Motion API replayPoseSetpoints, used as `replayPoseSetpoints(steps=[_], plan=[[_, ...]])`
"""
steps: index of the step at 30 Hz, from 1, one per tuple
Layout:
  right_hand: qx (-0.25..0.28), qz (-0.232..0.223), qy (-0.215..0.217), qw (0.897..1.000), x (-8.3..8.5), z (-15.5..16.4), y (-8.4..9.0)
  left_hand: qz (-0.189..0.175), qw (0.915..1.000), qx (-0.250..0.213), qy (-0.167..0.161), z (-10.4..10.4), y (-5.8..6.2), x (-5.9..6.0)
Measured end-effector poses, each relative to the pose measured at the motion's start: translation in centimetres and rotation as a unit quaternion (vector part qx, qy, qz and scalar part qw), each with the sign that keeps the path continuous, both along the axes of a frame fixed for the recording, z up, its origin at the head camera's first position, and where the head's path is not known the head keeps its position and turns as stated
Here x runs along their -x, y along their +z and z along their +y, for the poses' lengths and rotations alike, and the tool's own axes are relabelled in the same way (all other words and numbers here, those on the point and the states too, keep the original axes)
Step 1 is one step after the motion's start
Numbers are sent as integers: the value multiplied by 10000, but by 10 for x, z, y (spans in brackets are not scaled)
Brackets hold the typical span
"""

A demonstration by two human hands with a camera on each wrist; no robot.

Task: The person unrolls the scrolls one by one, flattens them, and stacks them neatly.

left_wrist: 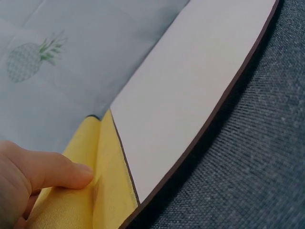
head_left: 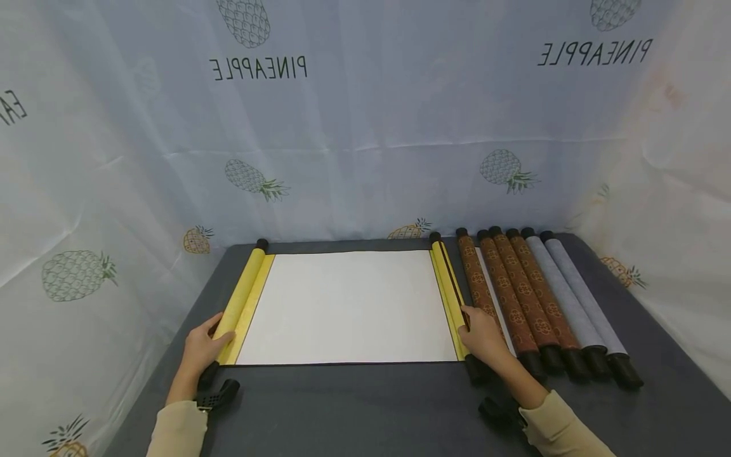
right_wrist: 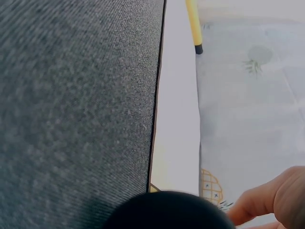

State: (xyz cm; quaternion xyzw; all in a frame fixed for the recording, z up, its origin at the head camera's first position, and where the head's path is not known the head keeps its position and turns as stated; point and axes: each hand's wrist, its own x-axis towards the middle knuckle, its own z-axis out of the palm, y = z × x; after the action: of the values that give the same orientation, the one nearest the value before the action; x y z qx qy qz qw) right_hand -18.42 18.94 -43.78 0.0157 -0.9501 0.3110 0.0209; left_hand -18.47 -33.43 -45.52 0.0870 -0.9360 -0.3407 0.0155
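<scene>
A hanging scroll lies unrolled on the dark table, its white paper framed by yellow bands and rolled at both ends. My left hand grips the yellow left roll near its front end; in the left wrist view the thumb presses on top of the yellow roll. At the other side, my right hand holds the right roll close to its black knob. In the right wrist view, a black rounded end partly hides the scroll beside my fingers.
Several rolled scrolls with brown patterned backs and two grey ones lie side by side on the right, close to my right hand. A pineapple-print curtain hangs behind the table and along its sides.
</scene>
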Motion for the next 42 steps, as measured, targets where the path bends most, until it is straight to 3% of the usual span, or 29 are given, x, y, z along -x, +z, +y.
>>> replayPoseSetpoints(steps=[5,10,17,27,36,42], plan=[[-434,20,121,9990,0,-2,-1,-91,9999,-78,29,-3,0,-1],[-461,-73,299,9985,0,-3,-6,-159,9998,-70,82,-8,1,-1],[-527,-324,159,9980,-2,-4,-7,-152,9998,-101,110,-13,1,2],[-672,-342,61,9971,-2,-6,-2,-199,9998,-52,34,-18,1,6],[-551,-485,147,9972,-1,-3,1,-360,9981,445,-212,-16,8,4],[-510,-417,229,9976,-1,-1,2,-271,9973,629,-273,-9,12,5]])
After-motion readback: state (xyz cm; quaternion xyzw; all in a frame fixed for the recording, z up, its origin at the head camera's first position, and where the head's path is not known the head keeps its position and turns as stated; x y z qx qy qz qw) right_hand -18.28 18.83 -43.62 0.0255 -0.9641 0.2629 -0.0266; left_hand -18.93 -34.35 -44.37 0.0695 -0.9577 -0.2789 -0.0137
